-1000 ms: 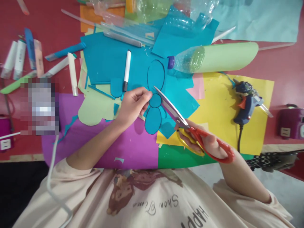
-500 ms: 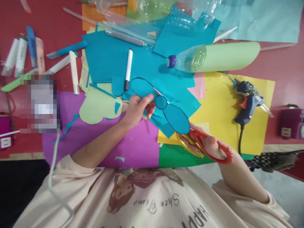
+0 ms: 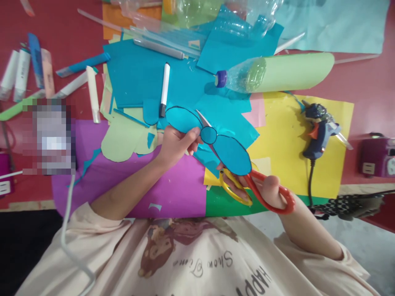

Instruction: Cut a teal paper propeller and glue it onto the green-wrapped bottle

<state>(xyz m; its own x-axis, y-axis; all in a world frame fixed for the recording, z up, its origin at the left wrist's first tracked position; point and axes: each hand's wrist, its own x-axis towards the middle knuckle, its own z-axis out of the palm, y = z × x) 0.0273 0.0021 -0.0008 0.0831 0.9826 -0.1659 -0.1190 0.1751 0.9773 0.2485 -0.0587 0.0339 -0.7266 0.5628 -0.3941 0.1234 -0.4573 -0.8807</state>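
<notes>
My left hand [image 3: 179,146] pinches a blue paper cutout [image 3: 232,154] between thumb and fingers, near its middle. Black outlines mark two rounded blades and a small centre circle on it. In my right hand [image 3: 270,189] are scissors [image 3: 286,201] with one red and one yellow handle, the handles spread apart. Most of the scissor blades lies hidden behind the cutout; a metal tip pokes out above the circle. A white marker with a black cap [image 3: 165,88] lies just beyond my left hand. Pale green cloud-shaped paper [image 3: 120,142] is left of that hand.
A clear bottle wrapped in green paper [image 3: 293,74] lies at upper right. The glue gun [image 3: 319,133] rests on yellow paper [image 3: 274,119]. Several markers and a blurred-out phone-like object [image 3: 52,139] with a white cable are at left. Clear plastic bottles [image 3: 247,20] stand along the back.
The scissor handles have spread wider, with the yellow one shifting left, and more of the metal tip shows. The cutout has tilted slightly. My left hand keeps its pinch.
</notes>
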